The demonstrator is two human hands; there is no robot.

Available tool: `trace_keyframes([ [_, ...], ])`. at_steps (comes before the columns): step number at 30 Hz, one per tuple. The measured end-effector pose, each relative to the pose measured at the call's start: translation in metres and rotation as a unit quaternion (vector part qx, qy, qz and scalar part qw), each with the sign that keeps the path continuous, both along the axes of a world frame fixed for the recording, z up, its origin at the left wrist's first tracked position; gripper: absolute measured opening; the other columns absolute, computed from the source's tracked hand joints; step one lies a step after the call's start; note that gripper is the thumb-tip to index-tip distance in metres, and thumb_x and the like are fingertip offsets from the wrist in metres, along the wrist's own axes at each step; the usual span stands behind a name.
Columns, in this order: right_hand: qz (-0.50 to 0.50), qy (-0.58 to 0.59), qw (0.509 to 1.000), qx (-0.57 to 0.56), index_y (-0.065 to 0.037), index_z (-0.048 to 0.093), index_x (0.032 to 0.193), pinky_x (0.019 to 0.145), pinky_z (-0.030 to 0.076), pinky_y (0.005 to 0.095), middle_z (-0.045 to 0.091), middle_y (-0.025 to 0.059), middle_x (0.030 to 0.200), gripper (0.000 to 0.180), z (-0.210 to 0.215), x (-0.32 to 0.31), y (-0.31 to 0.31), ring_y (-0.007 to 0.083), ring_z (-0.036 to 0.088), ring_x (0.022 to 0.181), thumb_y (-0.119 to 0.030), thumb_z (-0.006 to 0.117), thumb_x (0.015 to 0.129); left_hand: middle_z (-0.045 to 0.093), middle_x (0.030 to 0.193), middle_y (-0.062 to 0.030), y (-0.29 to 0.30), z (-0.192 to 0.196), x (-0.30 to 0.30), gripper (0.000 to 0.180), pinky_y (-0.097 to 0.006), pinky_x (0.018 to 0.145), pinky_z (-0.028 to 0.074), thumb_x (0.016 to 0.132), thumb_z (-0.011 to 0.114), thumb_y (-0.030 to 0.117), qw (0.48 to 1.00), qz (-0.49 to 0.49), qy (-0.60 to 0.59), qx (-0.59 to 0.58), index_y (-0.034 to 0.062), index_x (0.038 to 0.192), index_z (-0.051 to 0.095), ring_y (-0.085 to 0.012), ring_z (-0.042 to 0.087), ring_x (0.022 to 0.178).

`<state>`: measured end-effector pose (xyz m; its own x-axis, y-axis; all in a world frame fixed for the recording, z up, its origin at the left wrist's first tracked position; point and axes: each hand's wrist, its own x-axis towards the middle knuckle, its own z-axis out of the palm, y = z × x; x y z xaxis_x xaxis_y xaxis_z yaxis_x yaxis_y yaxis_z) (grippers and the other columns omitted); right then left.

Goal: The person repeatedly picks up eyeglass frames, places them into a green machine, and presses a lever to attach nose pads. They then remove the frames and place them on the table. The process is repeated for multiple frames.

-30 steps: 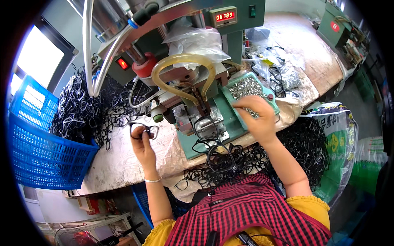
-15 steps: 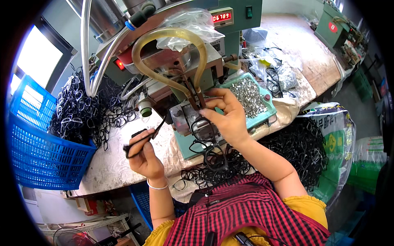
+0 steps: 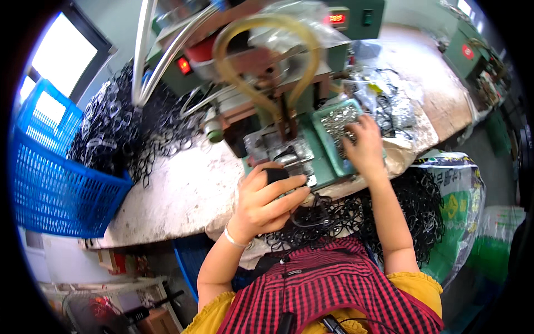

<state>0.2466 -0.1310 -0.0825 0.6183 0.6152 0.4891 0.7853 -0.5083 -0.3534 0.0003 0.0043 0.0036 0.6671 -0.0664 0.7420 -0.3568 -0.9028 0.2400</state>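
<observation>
My left hand is bent in front of the bench machine, a black sleeve on one finger. Its fingers reach right across the machine's metal fixture, closed around something their own backs hide. A dark eyeglass frame hangs by the fingertips; whether they grip it cannot be made out. My right hand dips into a green tray heaped with small shiny metal parts. Its bent fingers touch the pile, thumb and forefinger apart. Motion blurs both hands.
Dark eyeglass frames pile up left, beside a blue basket. More frames lie below the bench edge, near a green-and-white sack. A yellowish hose loops over the machine. Plastic bags lie beyond the tray.
My left hand has moved right and up to the fixture; the slim black pointed piece it held is hidden now. My right hand has left the fixture for the parts tray. The view has shifted.
</observation>
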Motion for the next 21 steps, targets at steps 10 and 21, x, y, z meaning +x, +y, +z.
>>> trace_keyframes([
  [10, 0.043, 0.048, 0.992, 0.108, -0.006, 0.075, 0.091, 0.105, 0.045, 0.0433, 0.068, 0.0187, 0.119, 0.012, -0.021, 0.015, -0.003, 0.0368, 0.059, 0.121, -0.011, 0.074, 0.081, 0.071, 0.117, -0.0058, -0.008, -0.008, -0.016, 0.037, -0.039, 0.094, 0.052, 0.073, 0.074, 0.005, 0.997, 0.024, 0.052, -0.060, 0.0094, 0.109, 0.072, -0.0279, 0.065, 0.096],
  [21, 0.057, 0.236, 0.938, 0.248, -0.001, 0.076, 0.103, 0.085, 0.050, 0.0254, 0.075, 0.0052, 0.095, 0.015, 0.000, -0.003, 0.011, 0.0101, 0.066, 0.089, -0.008, 0.072, 0.091, 0.052, 0.141, -0.0139, 0.138, -0.077, -0.012, 0.038, -0.036, 0.102, 0.046, 0.089, 0.071, 0.010, 0.874, 0.316, -0.099, -0.355, -0.0005, 0.124, 0.064, -0.0267, 0.055, 0.124],
])
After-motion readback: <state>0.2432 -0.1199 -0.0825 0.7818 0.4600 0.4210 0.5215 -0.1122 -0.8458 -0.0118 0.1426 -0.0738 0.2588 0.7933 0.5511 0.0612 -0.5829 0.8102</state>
